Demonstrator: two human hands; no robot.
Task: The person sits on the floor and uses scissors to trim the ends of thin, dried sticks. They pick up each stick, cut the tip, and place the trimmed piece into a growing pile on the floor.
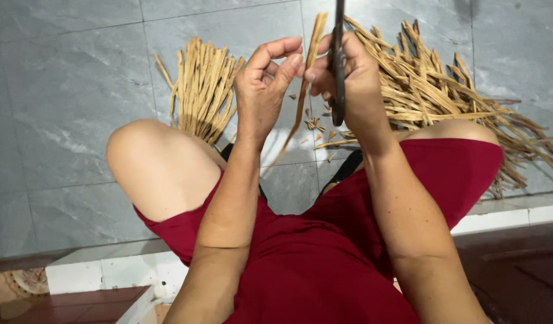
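Observation:
My left hand [266,84] pinches a thin tan bamboo strip [304,78] between thumb and fingertips, holding it nearly upright over the floor. My right hand [355,84] grips a dark knife [338,60] whose blade runs upright beside the strip, with the fingertips touching the strip too. Both hands meet above the gap between my knees, which are covered by red cloth.
A neat bundle of tan strips [203,90] lies on the grey tiled floor [66,90] to the left. A larger loose heap of strips [444,90] spreads at the right. Small shavings [317,126] litter the tile below my hands. A white step edge [108,270] runs under me.

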